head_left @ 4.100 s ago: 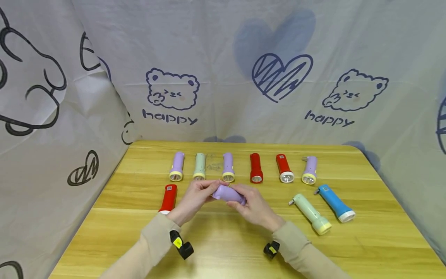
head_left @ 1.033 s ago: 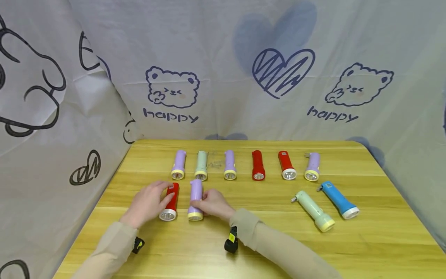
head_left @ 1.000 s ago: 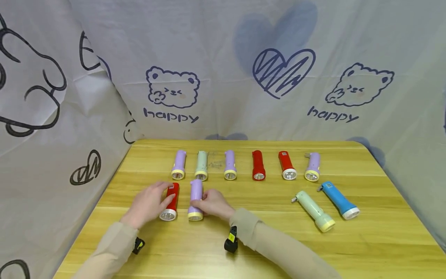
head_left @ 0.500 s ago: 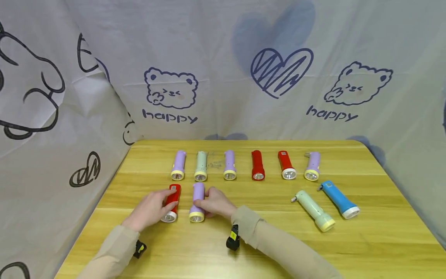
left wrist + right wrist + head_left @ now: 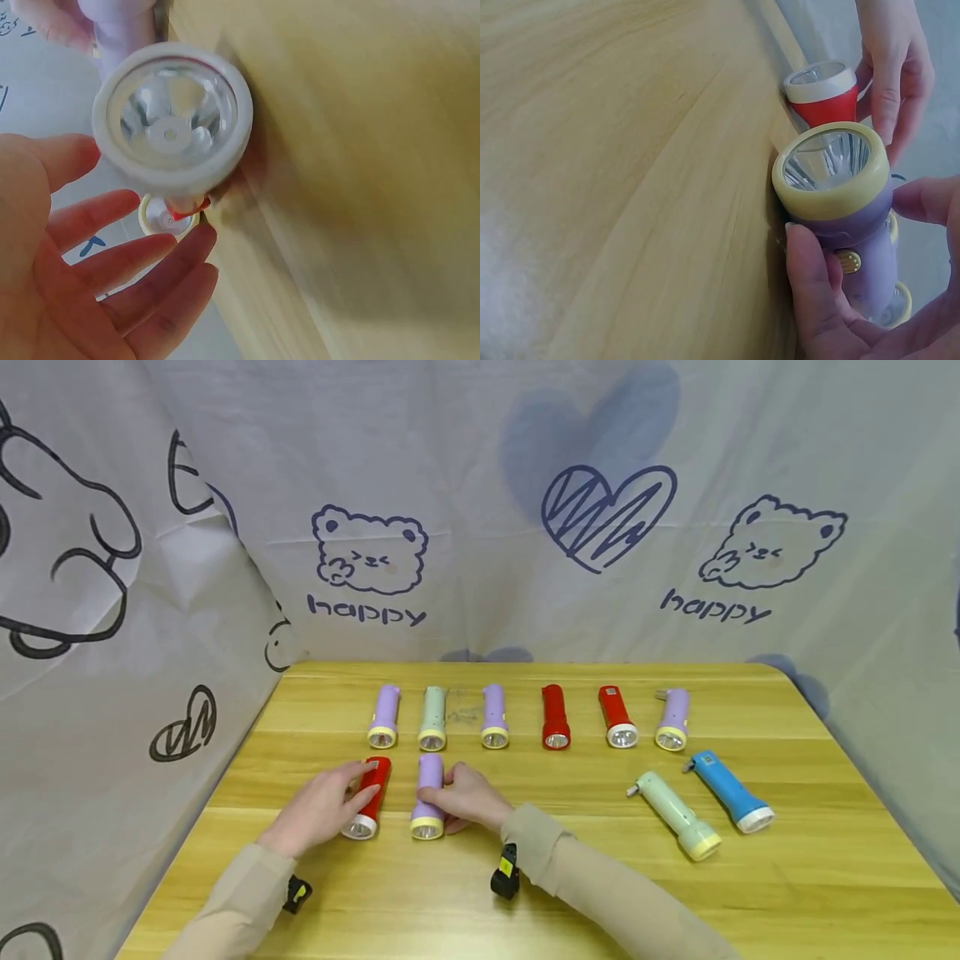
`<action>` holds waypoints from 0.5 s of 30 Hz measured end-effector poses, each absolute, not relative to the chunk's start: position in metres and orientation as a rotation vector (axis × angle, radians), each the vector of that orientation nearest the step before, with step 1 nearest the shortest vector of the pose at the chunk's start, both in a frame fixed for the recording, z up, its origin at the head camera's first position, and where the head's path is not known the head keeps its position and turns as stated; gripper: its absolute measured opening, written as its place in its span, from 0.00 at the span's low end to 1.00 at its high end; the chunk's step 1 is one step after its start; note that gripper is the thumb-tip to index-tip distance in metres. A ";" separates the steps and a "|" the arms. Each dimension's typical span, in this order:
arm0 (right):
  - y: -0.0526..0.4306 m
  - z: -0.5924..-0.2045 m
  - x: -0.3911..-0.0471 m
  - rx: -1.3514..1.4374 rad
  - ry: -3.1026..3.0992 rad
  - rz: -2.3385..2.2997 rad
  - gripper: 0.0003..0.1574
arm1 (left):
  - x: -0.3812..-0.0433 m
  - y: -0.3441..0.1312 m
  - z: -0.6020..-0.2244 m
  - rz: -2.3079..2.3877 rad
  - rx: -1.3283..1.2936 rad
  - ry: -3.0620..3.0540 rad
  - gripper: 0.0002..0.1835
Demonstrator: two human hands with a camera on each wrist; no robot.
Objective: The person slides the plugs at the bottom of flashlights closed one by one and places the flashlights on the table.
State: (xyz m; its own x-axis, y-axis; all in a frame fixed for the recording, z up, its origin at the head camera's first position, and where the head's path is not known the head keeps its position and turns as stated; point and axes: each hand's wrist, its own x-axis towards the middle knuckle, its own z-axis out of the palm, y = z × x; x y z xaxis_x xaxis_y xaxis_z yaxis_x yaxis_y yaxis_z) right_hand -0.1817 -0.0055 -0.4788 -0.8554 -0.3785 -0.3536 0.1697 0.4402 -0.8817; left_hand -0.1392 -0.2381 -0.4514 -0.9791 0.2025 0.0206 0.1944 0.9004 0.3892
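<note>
On the table in the head view, a purple flashlight (image 5: 429,793) with a yellow rim lies lens toward me. My right hand (image 5: 472,797) holds it between thumb and fingers from its right side. In the right wrist view a yellow slide switch (image 5: 848,261) shows on the purple flashlight (image 5: 874,274). Left of it lies a red flashlight (image 5: 375,785) with a white rim, tilted slightly. My left hand (image 5: 318,810) reaches over that one, thumb and index finger at its body. In the left wrist view the left hand's fingers (image 5: 120,262) are spread and loosely bent beside the white lens rim (image 5: 174,180).
A back row holds several flashlights, among them a pale green one (image 5: 432,714), a dark red one (image 5: 553,714) and a purple one (image 5: 672,717) with its plug out. At right lie a green flashlight (image 5: 675,814) and a blue flashlight (image 5: 727,789). A patterned cloth (image 5: 480,602) hangs behind the table.
Four seconds ago both hands held the purple flashlight in the air; now it lies beside the red one. Lately it has shifted slightly right, and the red flashlight has turned a little under my left hand.
</note>
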 end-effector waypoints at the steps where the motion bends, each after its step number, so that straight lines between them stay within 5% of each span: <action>1: -0.005 -0.478 -0.182 -0.177 2.186 -1.423 0.30 | -0.139 -0.238 -0.451 0.621 0.312 3.046 0.26; 15: 0.008 -0.480 -0.181 -0.176 2.186 -1.413 0.37 | -0.141 -0.236 -0.443 0.617 0.353 3.144 0.25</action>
State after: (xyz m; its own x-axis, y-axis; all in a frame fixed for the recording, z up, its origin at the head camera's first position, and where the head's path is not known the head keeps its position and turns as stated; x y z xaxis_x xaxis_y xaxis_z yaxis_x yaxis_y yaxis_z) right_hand -0.1808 0.0080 -0.4799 -0.8530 -0.3804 -0.3573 0.1695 0.4456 -0.8791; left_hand -0.1408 -0.2359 -0.4427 -0.9728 0.1977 0.1211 0.2288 0.9029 0.3639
